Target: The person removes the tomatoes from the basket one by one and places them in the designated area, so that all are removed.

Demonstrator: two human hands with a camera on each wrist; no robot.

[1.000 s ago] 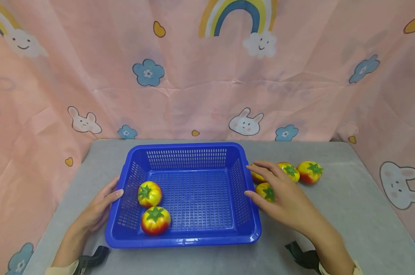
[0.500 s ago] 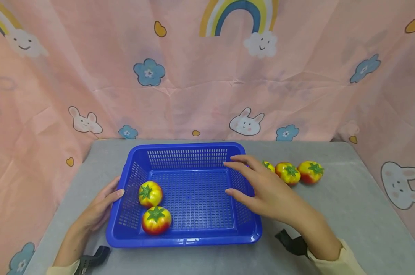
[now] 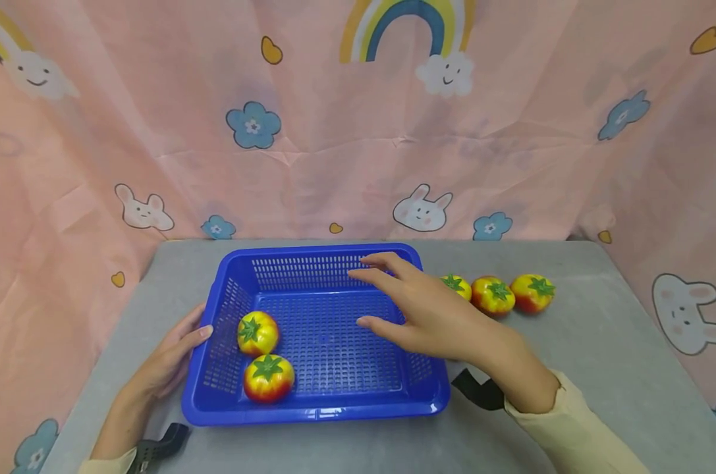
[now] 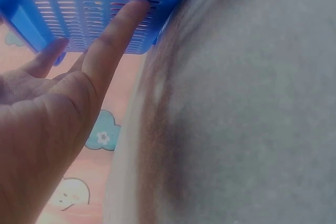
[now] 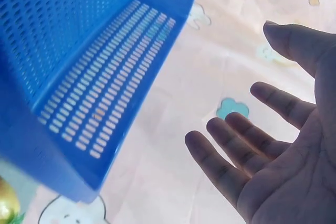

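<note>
A blue plastic basket [image 3: 325, 416] with slotted walls sits on the grey table. Inside, near its left wall, lie two tomatoes, one yellow [image 3: 259, 334] and one yellow and red [image 3: 269, 378], both with green star-shaped tops. My left hand [image 3: 165, 362] is at the basket's left side: its thumb rests on the rim, and in the left wrist view its straight fingers [image 4: 113, 38] touch the outer wall. Spread and holding nothing, my right hand [image 3: 431, 316] hovers over the basket's right part. The right wrist view shows its fingers [image 5: 215, 166] apart from the basket.
Right of the basket, three more tomatoes stand in a row: one [image 3: 455, 286] partly behind my right hand, a middle one [image 3: 493, 296], and an outer one [image 3: 532, 293]. A pink patterned curtain [image 3: 334, 171] hangs behind and beside the table.
My right hand has moved left, from beside the basket's right rim to above its inside. A tomato seen earlier beside that rim is now hidden. My left hand stays put.
</note>
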